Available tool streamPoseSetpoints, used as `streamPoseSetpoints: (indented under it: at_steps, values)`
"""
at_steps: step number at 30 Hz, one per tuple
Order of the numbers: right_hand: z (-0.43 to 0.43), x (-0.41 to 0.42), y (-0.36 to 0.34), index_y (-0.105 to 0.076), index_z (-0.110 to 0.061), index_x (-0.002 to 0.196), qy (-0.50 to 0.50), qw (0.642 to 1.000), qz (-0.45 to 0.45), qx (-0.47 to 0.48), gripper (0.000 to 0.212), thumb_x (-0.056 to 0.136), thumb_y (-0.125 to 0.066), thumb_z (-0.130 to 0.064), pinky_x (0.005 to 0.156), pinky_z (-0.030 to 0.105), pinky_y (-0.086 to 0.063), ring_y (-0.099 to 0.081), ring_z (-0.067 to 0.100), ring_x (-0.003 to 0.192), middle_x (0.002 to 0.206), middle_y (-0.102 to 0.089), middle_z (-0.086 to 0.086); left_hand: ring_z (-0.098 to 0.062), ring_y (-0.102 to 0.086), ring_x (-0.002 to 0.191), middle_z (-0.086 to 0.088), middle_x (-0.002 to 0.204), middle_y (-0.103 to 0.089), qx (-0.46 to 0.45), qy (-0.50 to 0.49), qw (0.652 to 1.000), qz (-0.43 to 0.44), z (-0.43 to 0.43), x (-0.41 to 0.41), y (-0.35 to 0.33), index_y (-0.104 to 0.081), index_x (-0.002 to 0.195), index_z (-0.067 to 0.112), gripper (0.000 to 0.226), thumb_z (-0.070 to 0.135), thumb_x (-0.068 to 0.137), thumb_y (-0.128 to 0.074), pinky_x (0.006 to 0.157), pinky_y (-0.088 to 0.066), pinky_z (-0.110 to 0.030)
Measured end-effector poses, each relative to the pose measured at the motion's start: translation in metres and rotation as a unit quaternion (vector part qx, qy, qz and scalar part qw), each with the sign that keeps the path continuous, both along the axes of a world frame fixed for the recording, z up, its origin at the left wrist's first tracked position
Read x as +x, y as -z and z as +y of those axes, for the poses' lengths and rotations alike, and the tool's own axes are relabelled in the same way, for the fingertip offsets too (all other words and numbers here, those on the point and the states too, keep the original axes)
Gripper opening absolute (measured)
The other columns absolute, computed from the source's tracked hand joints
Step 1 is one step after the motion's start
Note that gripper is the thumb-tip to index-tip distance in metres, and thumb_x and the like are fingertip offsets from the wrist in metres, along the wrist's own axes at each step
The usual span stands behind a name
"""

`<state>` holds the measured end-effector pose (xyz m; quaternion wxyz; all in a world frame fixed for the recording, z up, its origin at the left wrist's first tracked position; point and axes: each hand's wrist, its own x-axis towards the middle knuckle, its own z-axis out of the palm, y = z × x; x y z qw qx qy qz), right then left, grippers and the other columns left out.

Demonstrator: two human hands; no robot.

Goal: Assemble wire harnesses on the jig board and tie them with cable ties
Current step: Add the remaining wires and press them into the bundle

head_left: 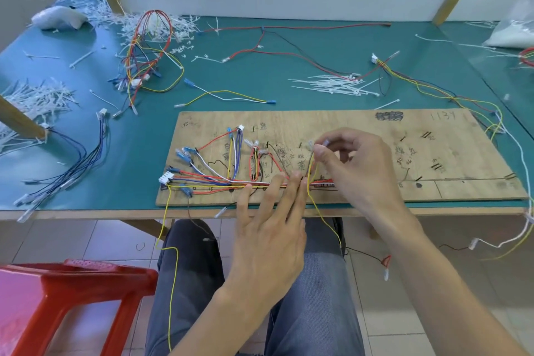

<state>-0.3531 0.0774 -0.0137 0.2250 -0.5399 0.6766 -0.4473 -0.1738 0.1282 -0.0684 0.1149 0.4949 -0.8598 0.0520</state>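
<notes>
I am sitting at the six o'clock edge of the green table mat [260,81], with the flat rectangular plywood jig board [375,150] lying on it straight ahead of me, its long side along that edge. I am holding my left hand [268,228] open, fingers straight, and I am pressing their tips down on the bundle of red, white, blue and yellow wires [219,182] that is running along the board's six o'clock side. At the bundle's nine o'clock end a white plastic connector [166,178] is lying on the board. My right hand [355,165] is hovering at one o'clock from the left one, near the board's middle, and I am pinching a small clear-sleeved terminal [326,142] between thumb and forefinger, the other fingers curling loosely. A thin yellow wire [327,224] is dropping from under that hand, passing just beside my left fingertips and trailing off the table edge; whether it ends in the terminal I cannot tell. At twelve o'clock from the board a loose heap of white nylon cable ties [332,85] is lying on the mat, well apart from both hands. At ten o'clock a tangled loop of multicoloured wires [147,52] is resting, and at nine o'clock a fan of dark blue wires [83,159] is spreading out. A red plastic stool [57,298] is standing on the tiled floor at seven o'clock, beside my grey trouser legs [190,283].
</notes>
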Motion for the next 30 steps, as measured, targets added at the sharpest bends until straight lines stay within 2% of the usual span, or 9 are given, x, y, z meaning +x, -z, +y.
streamPoseSetpoints:
  at_steps: [2, 5, 9, 16, 18, 21, 23, 26, 30]
  values:
    - [-0.014, 0.005, 0.001, -0.076, -0.028, 0.082, 0.001, 0.999, 0.050, 0.001, 0.010, 0.089, -0.081, -0.022, 0.069, 0.017, -0.043, -0.059, -0.003, 0.071, 0.068, -0.069, -0.020, -0.018, -0.025, 0.158, -0.001, 0.168, -0.035, -0.007, 0.006, 1.000, 0.007, -0.001, -0.002, 0.001, -0.044, 0.156, 0.012, 0.060, 0.034, 0.101, -0.051, 0.124, -0.018, -0.058]
    - [-0.027, 0.011, 0.008, -0.076, -0.029, 0.087, -0.002, 0.995, 0.100, 0.006, 0.007, 0.091, -0.079, -0.024, 0.082, 0.032, -0.045, -0.057, 0.012, 0.090, 0.072, -0.063, -0.023, -0.018, -0.023, 0.159, -0.004, 0.166, -0.038, -0.006, 0.011, 1.000, 0.008, -0.001, -0.004, 0.005, -0.044, 0.156, 0.010, 0.062, 0.032, 0.099, -0.055, 0.124, -0.021, -0.058]
    - [-0.031, 0.013, 0.015, -0.073, -0.035, 0.088, 0.001, 0.995, 0.096, -0.012, 0.013, 0.091, -0.079, -0.024, 0.079, 0.028, -0.039, -0.054, 0.015, 0.095, 0.076, -0.063, -0.024, -0.018, -0.022, 0.159, -0.004, 0.167, -0.036, -0.003, 0.014, 1.000, 0.013, -0.001, -0.002, 0.010, -0.038, 0.160, 0.010, 0.071, 0.027, 0.095, -0.060, 0.125, -0.022, -0.057]
    - [-0.031, 0.021, 0.025, -0.072, -0.037, 0.091, 0.045, 0.995, 0.075, -0.040, 0.016, 0.092, -0.079, -0.022, 0.078, 0.025, -0.042, -0.056, 0.013, 0.093, 0.081, -0.060, -0.021, -0.014, -0.025, 0.158, 0.000, 0.167, -0.038, 0.013, 0.019, 0.999, 0.033, 0.000, 0.000, 0.001, -0.040, 0.158, 0.013, 0.065, 0.025, 0.095, -0.054, 0.123, -0.023, -0.056]
    - [-0.028, 0.023, 0.027, -0.073, -0.036, 0.092, 0.056, 0.995, 0.065, -0.049, 0.015, 0.092, -0.079, -0.023, 0.077, 0.021, -0.040, -0.055, 0.012, 0.093, 0.081, -0.063, -0.020, -0.011, -0.035, 0.152, 0.004, 0.157, -0.050, 0.018, 0.023, 0.997, 0.077, -0.002, -0.001, -0.006, -0.046, 0.150, 0.015, 0.057, 0.023, 0.094, -0.048, 0.117, -0.026, -0.051]
    - [-0.027, 0.023, 0.029, -0.076, -0.034, 0.092, 0.065, 0.995, 0.050, -0.063, 0.012, 0.091, -0.080, -0.023, 0.074, 0.009, -0.037, -0.054, 0.012, 0.088, 0.077, -0.066, -0.020, -0.009, -0.057, 0.121, 0.017, 0.122, -0.066, 0.047, -0.027, 0.973, 0.222, -0.014, -0.007, -0.022, -0.048, 0.130, 0.026, 0.032, 0.026, 0.098, -0.044, 0.099, -0.029, -0.041]
    - [-0.026, 0.022, 0.029, -0.076, -0.034, 0.093, 0.065, 0.995, 0.044, -0.067, 0.011, 0.091, -0.081, -0.024, 0.074, 0.008, -0.038, -0.056, 0.010, 0.086, 0.076, -0.066, -0.021, -0.012, -0.060, 0.107, 0.017, 0.103, -0.071, 0.081, -0.090, 0.949, 0.292, -0.033, -0.014, -0.033, -0.043, 0.125, 0.032, 0.025, 0.037, 0.101, -0.048, 0.094, -0.029, -0.040]
    - [-0.026, 0.021, 0.029, -0.077, -0.035, 0.095, 0.064, 0.995, 0.035, -0.065, 0.013, 0.090, -0.083, -0.025, 0.076, 0.013, -0.043, -0.059, 0.007, 0.085, 0.078, -0.067, -0.021, -0.015, -0.062, 0.103, 0.012, 0.088, -0.074, 0.100, -0.130, 0.954, 0.252, -0.069, -0.024, -0.041, -0.047, 0.120, 0.038, 0.026, 0.047, 0.097, -0.052, 0.092, -0.029, -0.041]
    - [-0.028, 0.020, 0.031, -0.078, -0.034, 0.096, 0.074, 0.994, 0.032, -0.067, 0.013, 0.089, -0.083, -0.025, 0.075, 0.008, -0.043, -0.062, -0.002, 0.081, 0.083, -0.068, -0.014, -0.016, -0.068, 0.101, 0.009, 0.084, -0.077, 0.124, -0.130, 0.960, 0.215, -0.102, -0.029, -0.047, -0.067, 0.108, 0.032, 0.019, 0.045, 0.094, -0.063, 0.100, -0.031, -0.043]
